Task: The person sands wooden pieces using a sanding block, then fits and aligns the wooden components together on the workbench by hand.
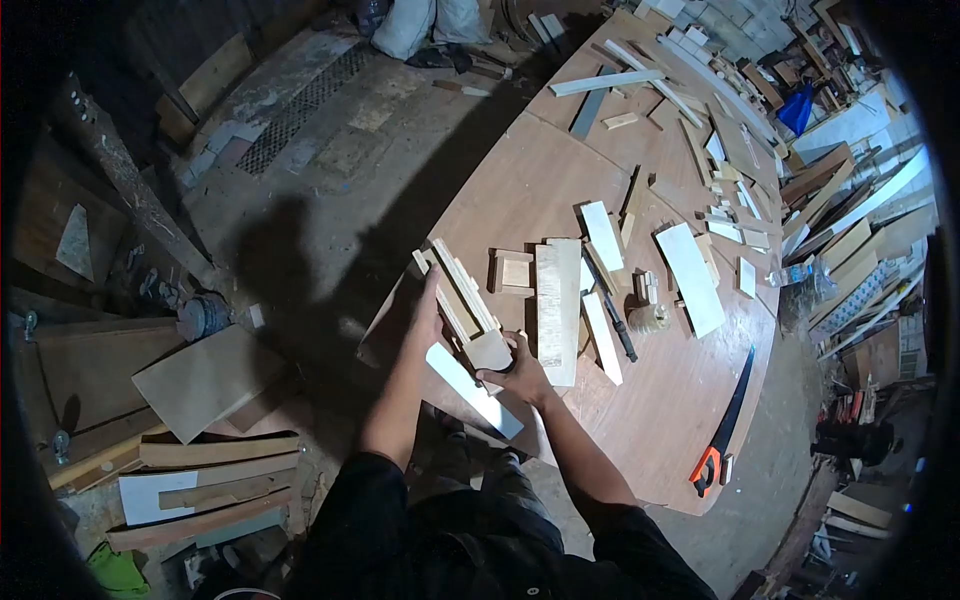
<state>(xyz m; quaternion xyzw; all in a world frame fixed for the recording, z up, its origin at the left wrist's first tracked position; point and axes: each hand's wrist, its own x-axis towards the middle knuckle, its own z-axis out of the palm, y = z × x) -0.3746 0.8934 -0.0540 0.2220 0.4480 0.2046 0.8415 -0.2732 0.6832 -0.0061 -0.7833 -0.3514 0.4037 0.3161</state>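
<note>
Above the near left edge of the workbench, both hands hold a long narrow wooden box frame [465, 295] with strip-like sides and a small squarish end piece [488, 352]. My left hand [427, 312] is wrapped along its left side, fingers partly hidden. At the near end, my right hand [522, 372] grips around the end piece, thumb below and fingers at its right. A white strip [470, 388] lies under the frame, close to the bench edge. Just right of the frame sit a small wooden block assembly [514, 272] and two flat boards side by side [557, 310].
An orange-handled handsaw [712, 462] lies at the bench's right edge. A small jar [650, 319], a dark rod-like tool [615, 318] and a white board [690, 280] rest mid-bench [640, 440]. Several offcuts crowd the far end. Boards [205, 480] are stacked on the left floor.
</note>
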